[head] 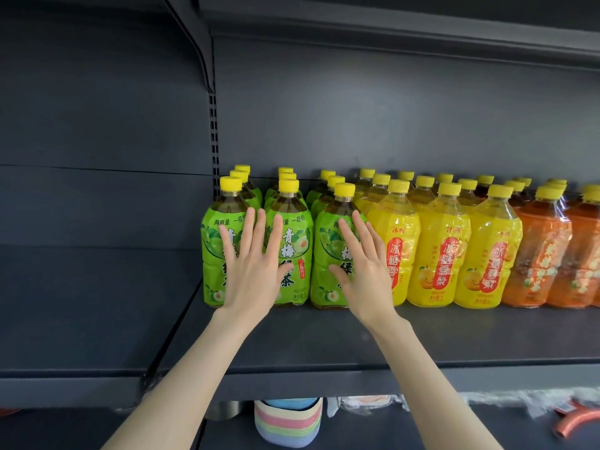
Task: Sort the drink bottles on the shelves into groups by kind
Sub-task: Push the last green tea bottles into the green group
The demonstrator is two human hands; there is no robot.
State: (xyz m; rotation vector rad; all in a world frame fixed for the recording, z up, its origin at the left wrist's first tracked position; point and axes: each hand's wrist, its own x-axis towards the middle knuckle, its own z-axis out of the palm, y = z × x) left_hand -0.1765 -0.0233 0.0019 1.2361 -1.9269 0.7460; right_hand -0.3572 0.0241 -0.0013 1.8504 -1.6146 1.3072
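Three rows of green-label tea bottles (pixel 293 241) with yellow caps stand at the left of the dark shelf (pixel 324 345). To their right come yellow pear-drink bottles (pixel 438 251), then orange-label bottles (pixel 539 254). My left hand (pixel 251 271) lies flat, fingers spread, against the fronts of the two leftmost green bottles. My right hand (pixel 365 271) is spread flat over the third green bottle (pixel 328 258), at its border with the yellow ones. Neither hand grips anything.
The shelf bay to the left (pixel 97 303) holds nothing, split off by a slotted upright (pixel 213 141). Another shelf (pixel 389 27) hangs overhead. Below the shelf edge sit a stack of pastel striped items (pixel 287 423), packets and an orange-red object (pixel 574 420).
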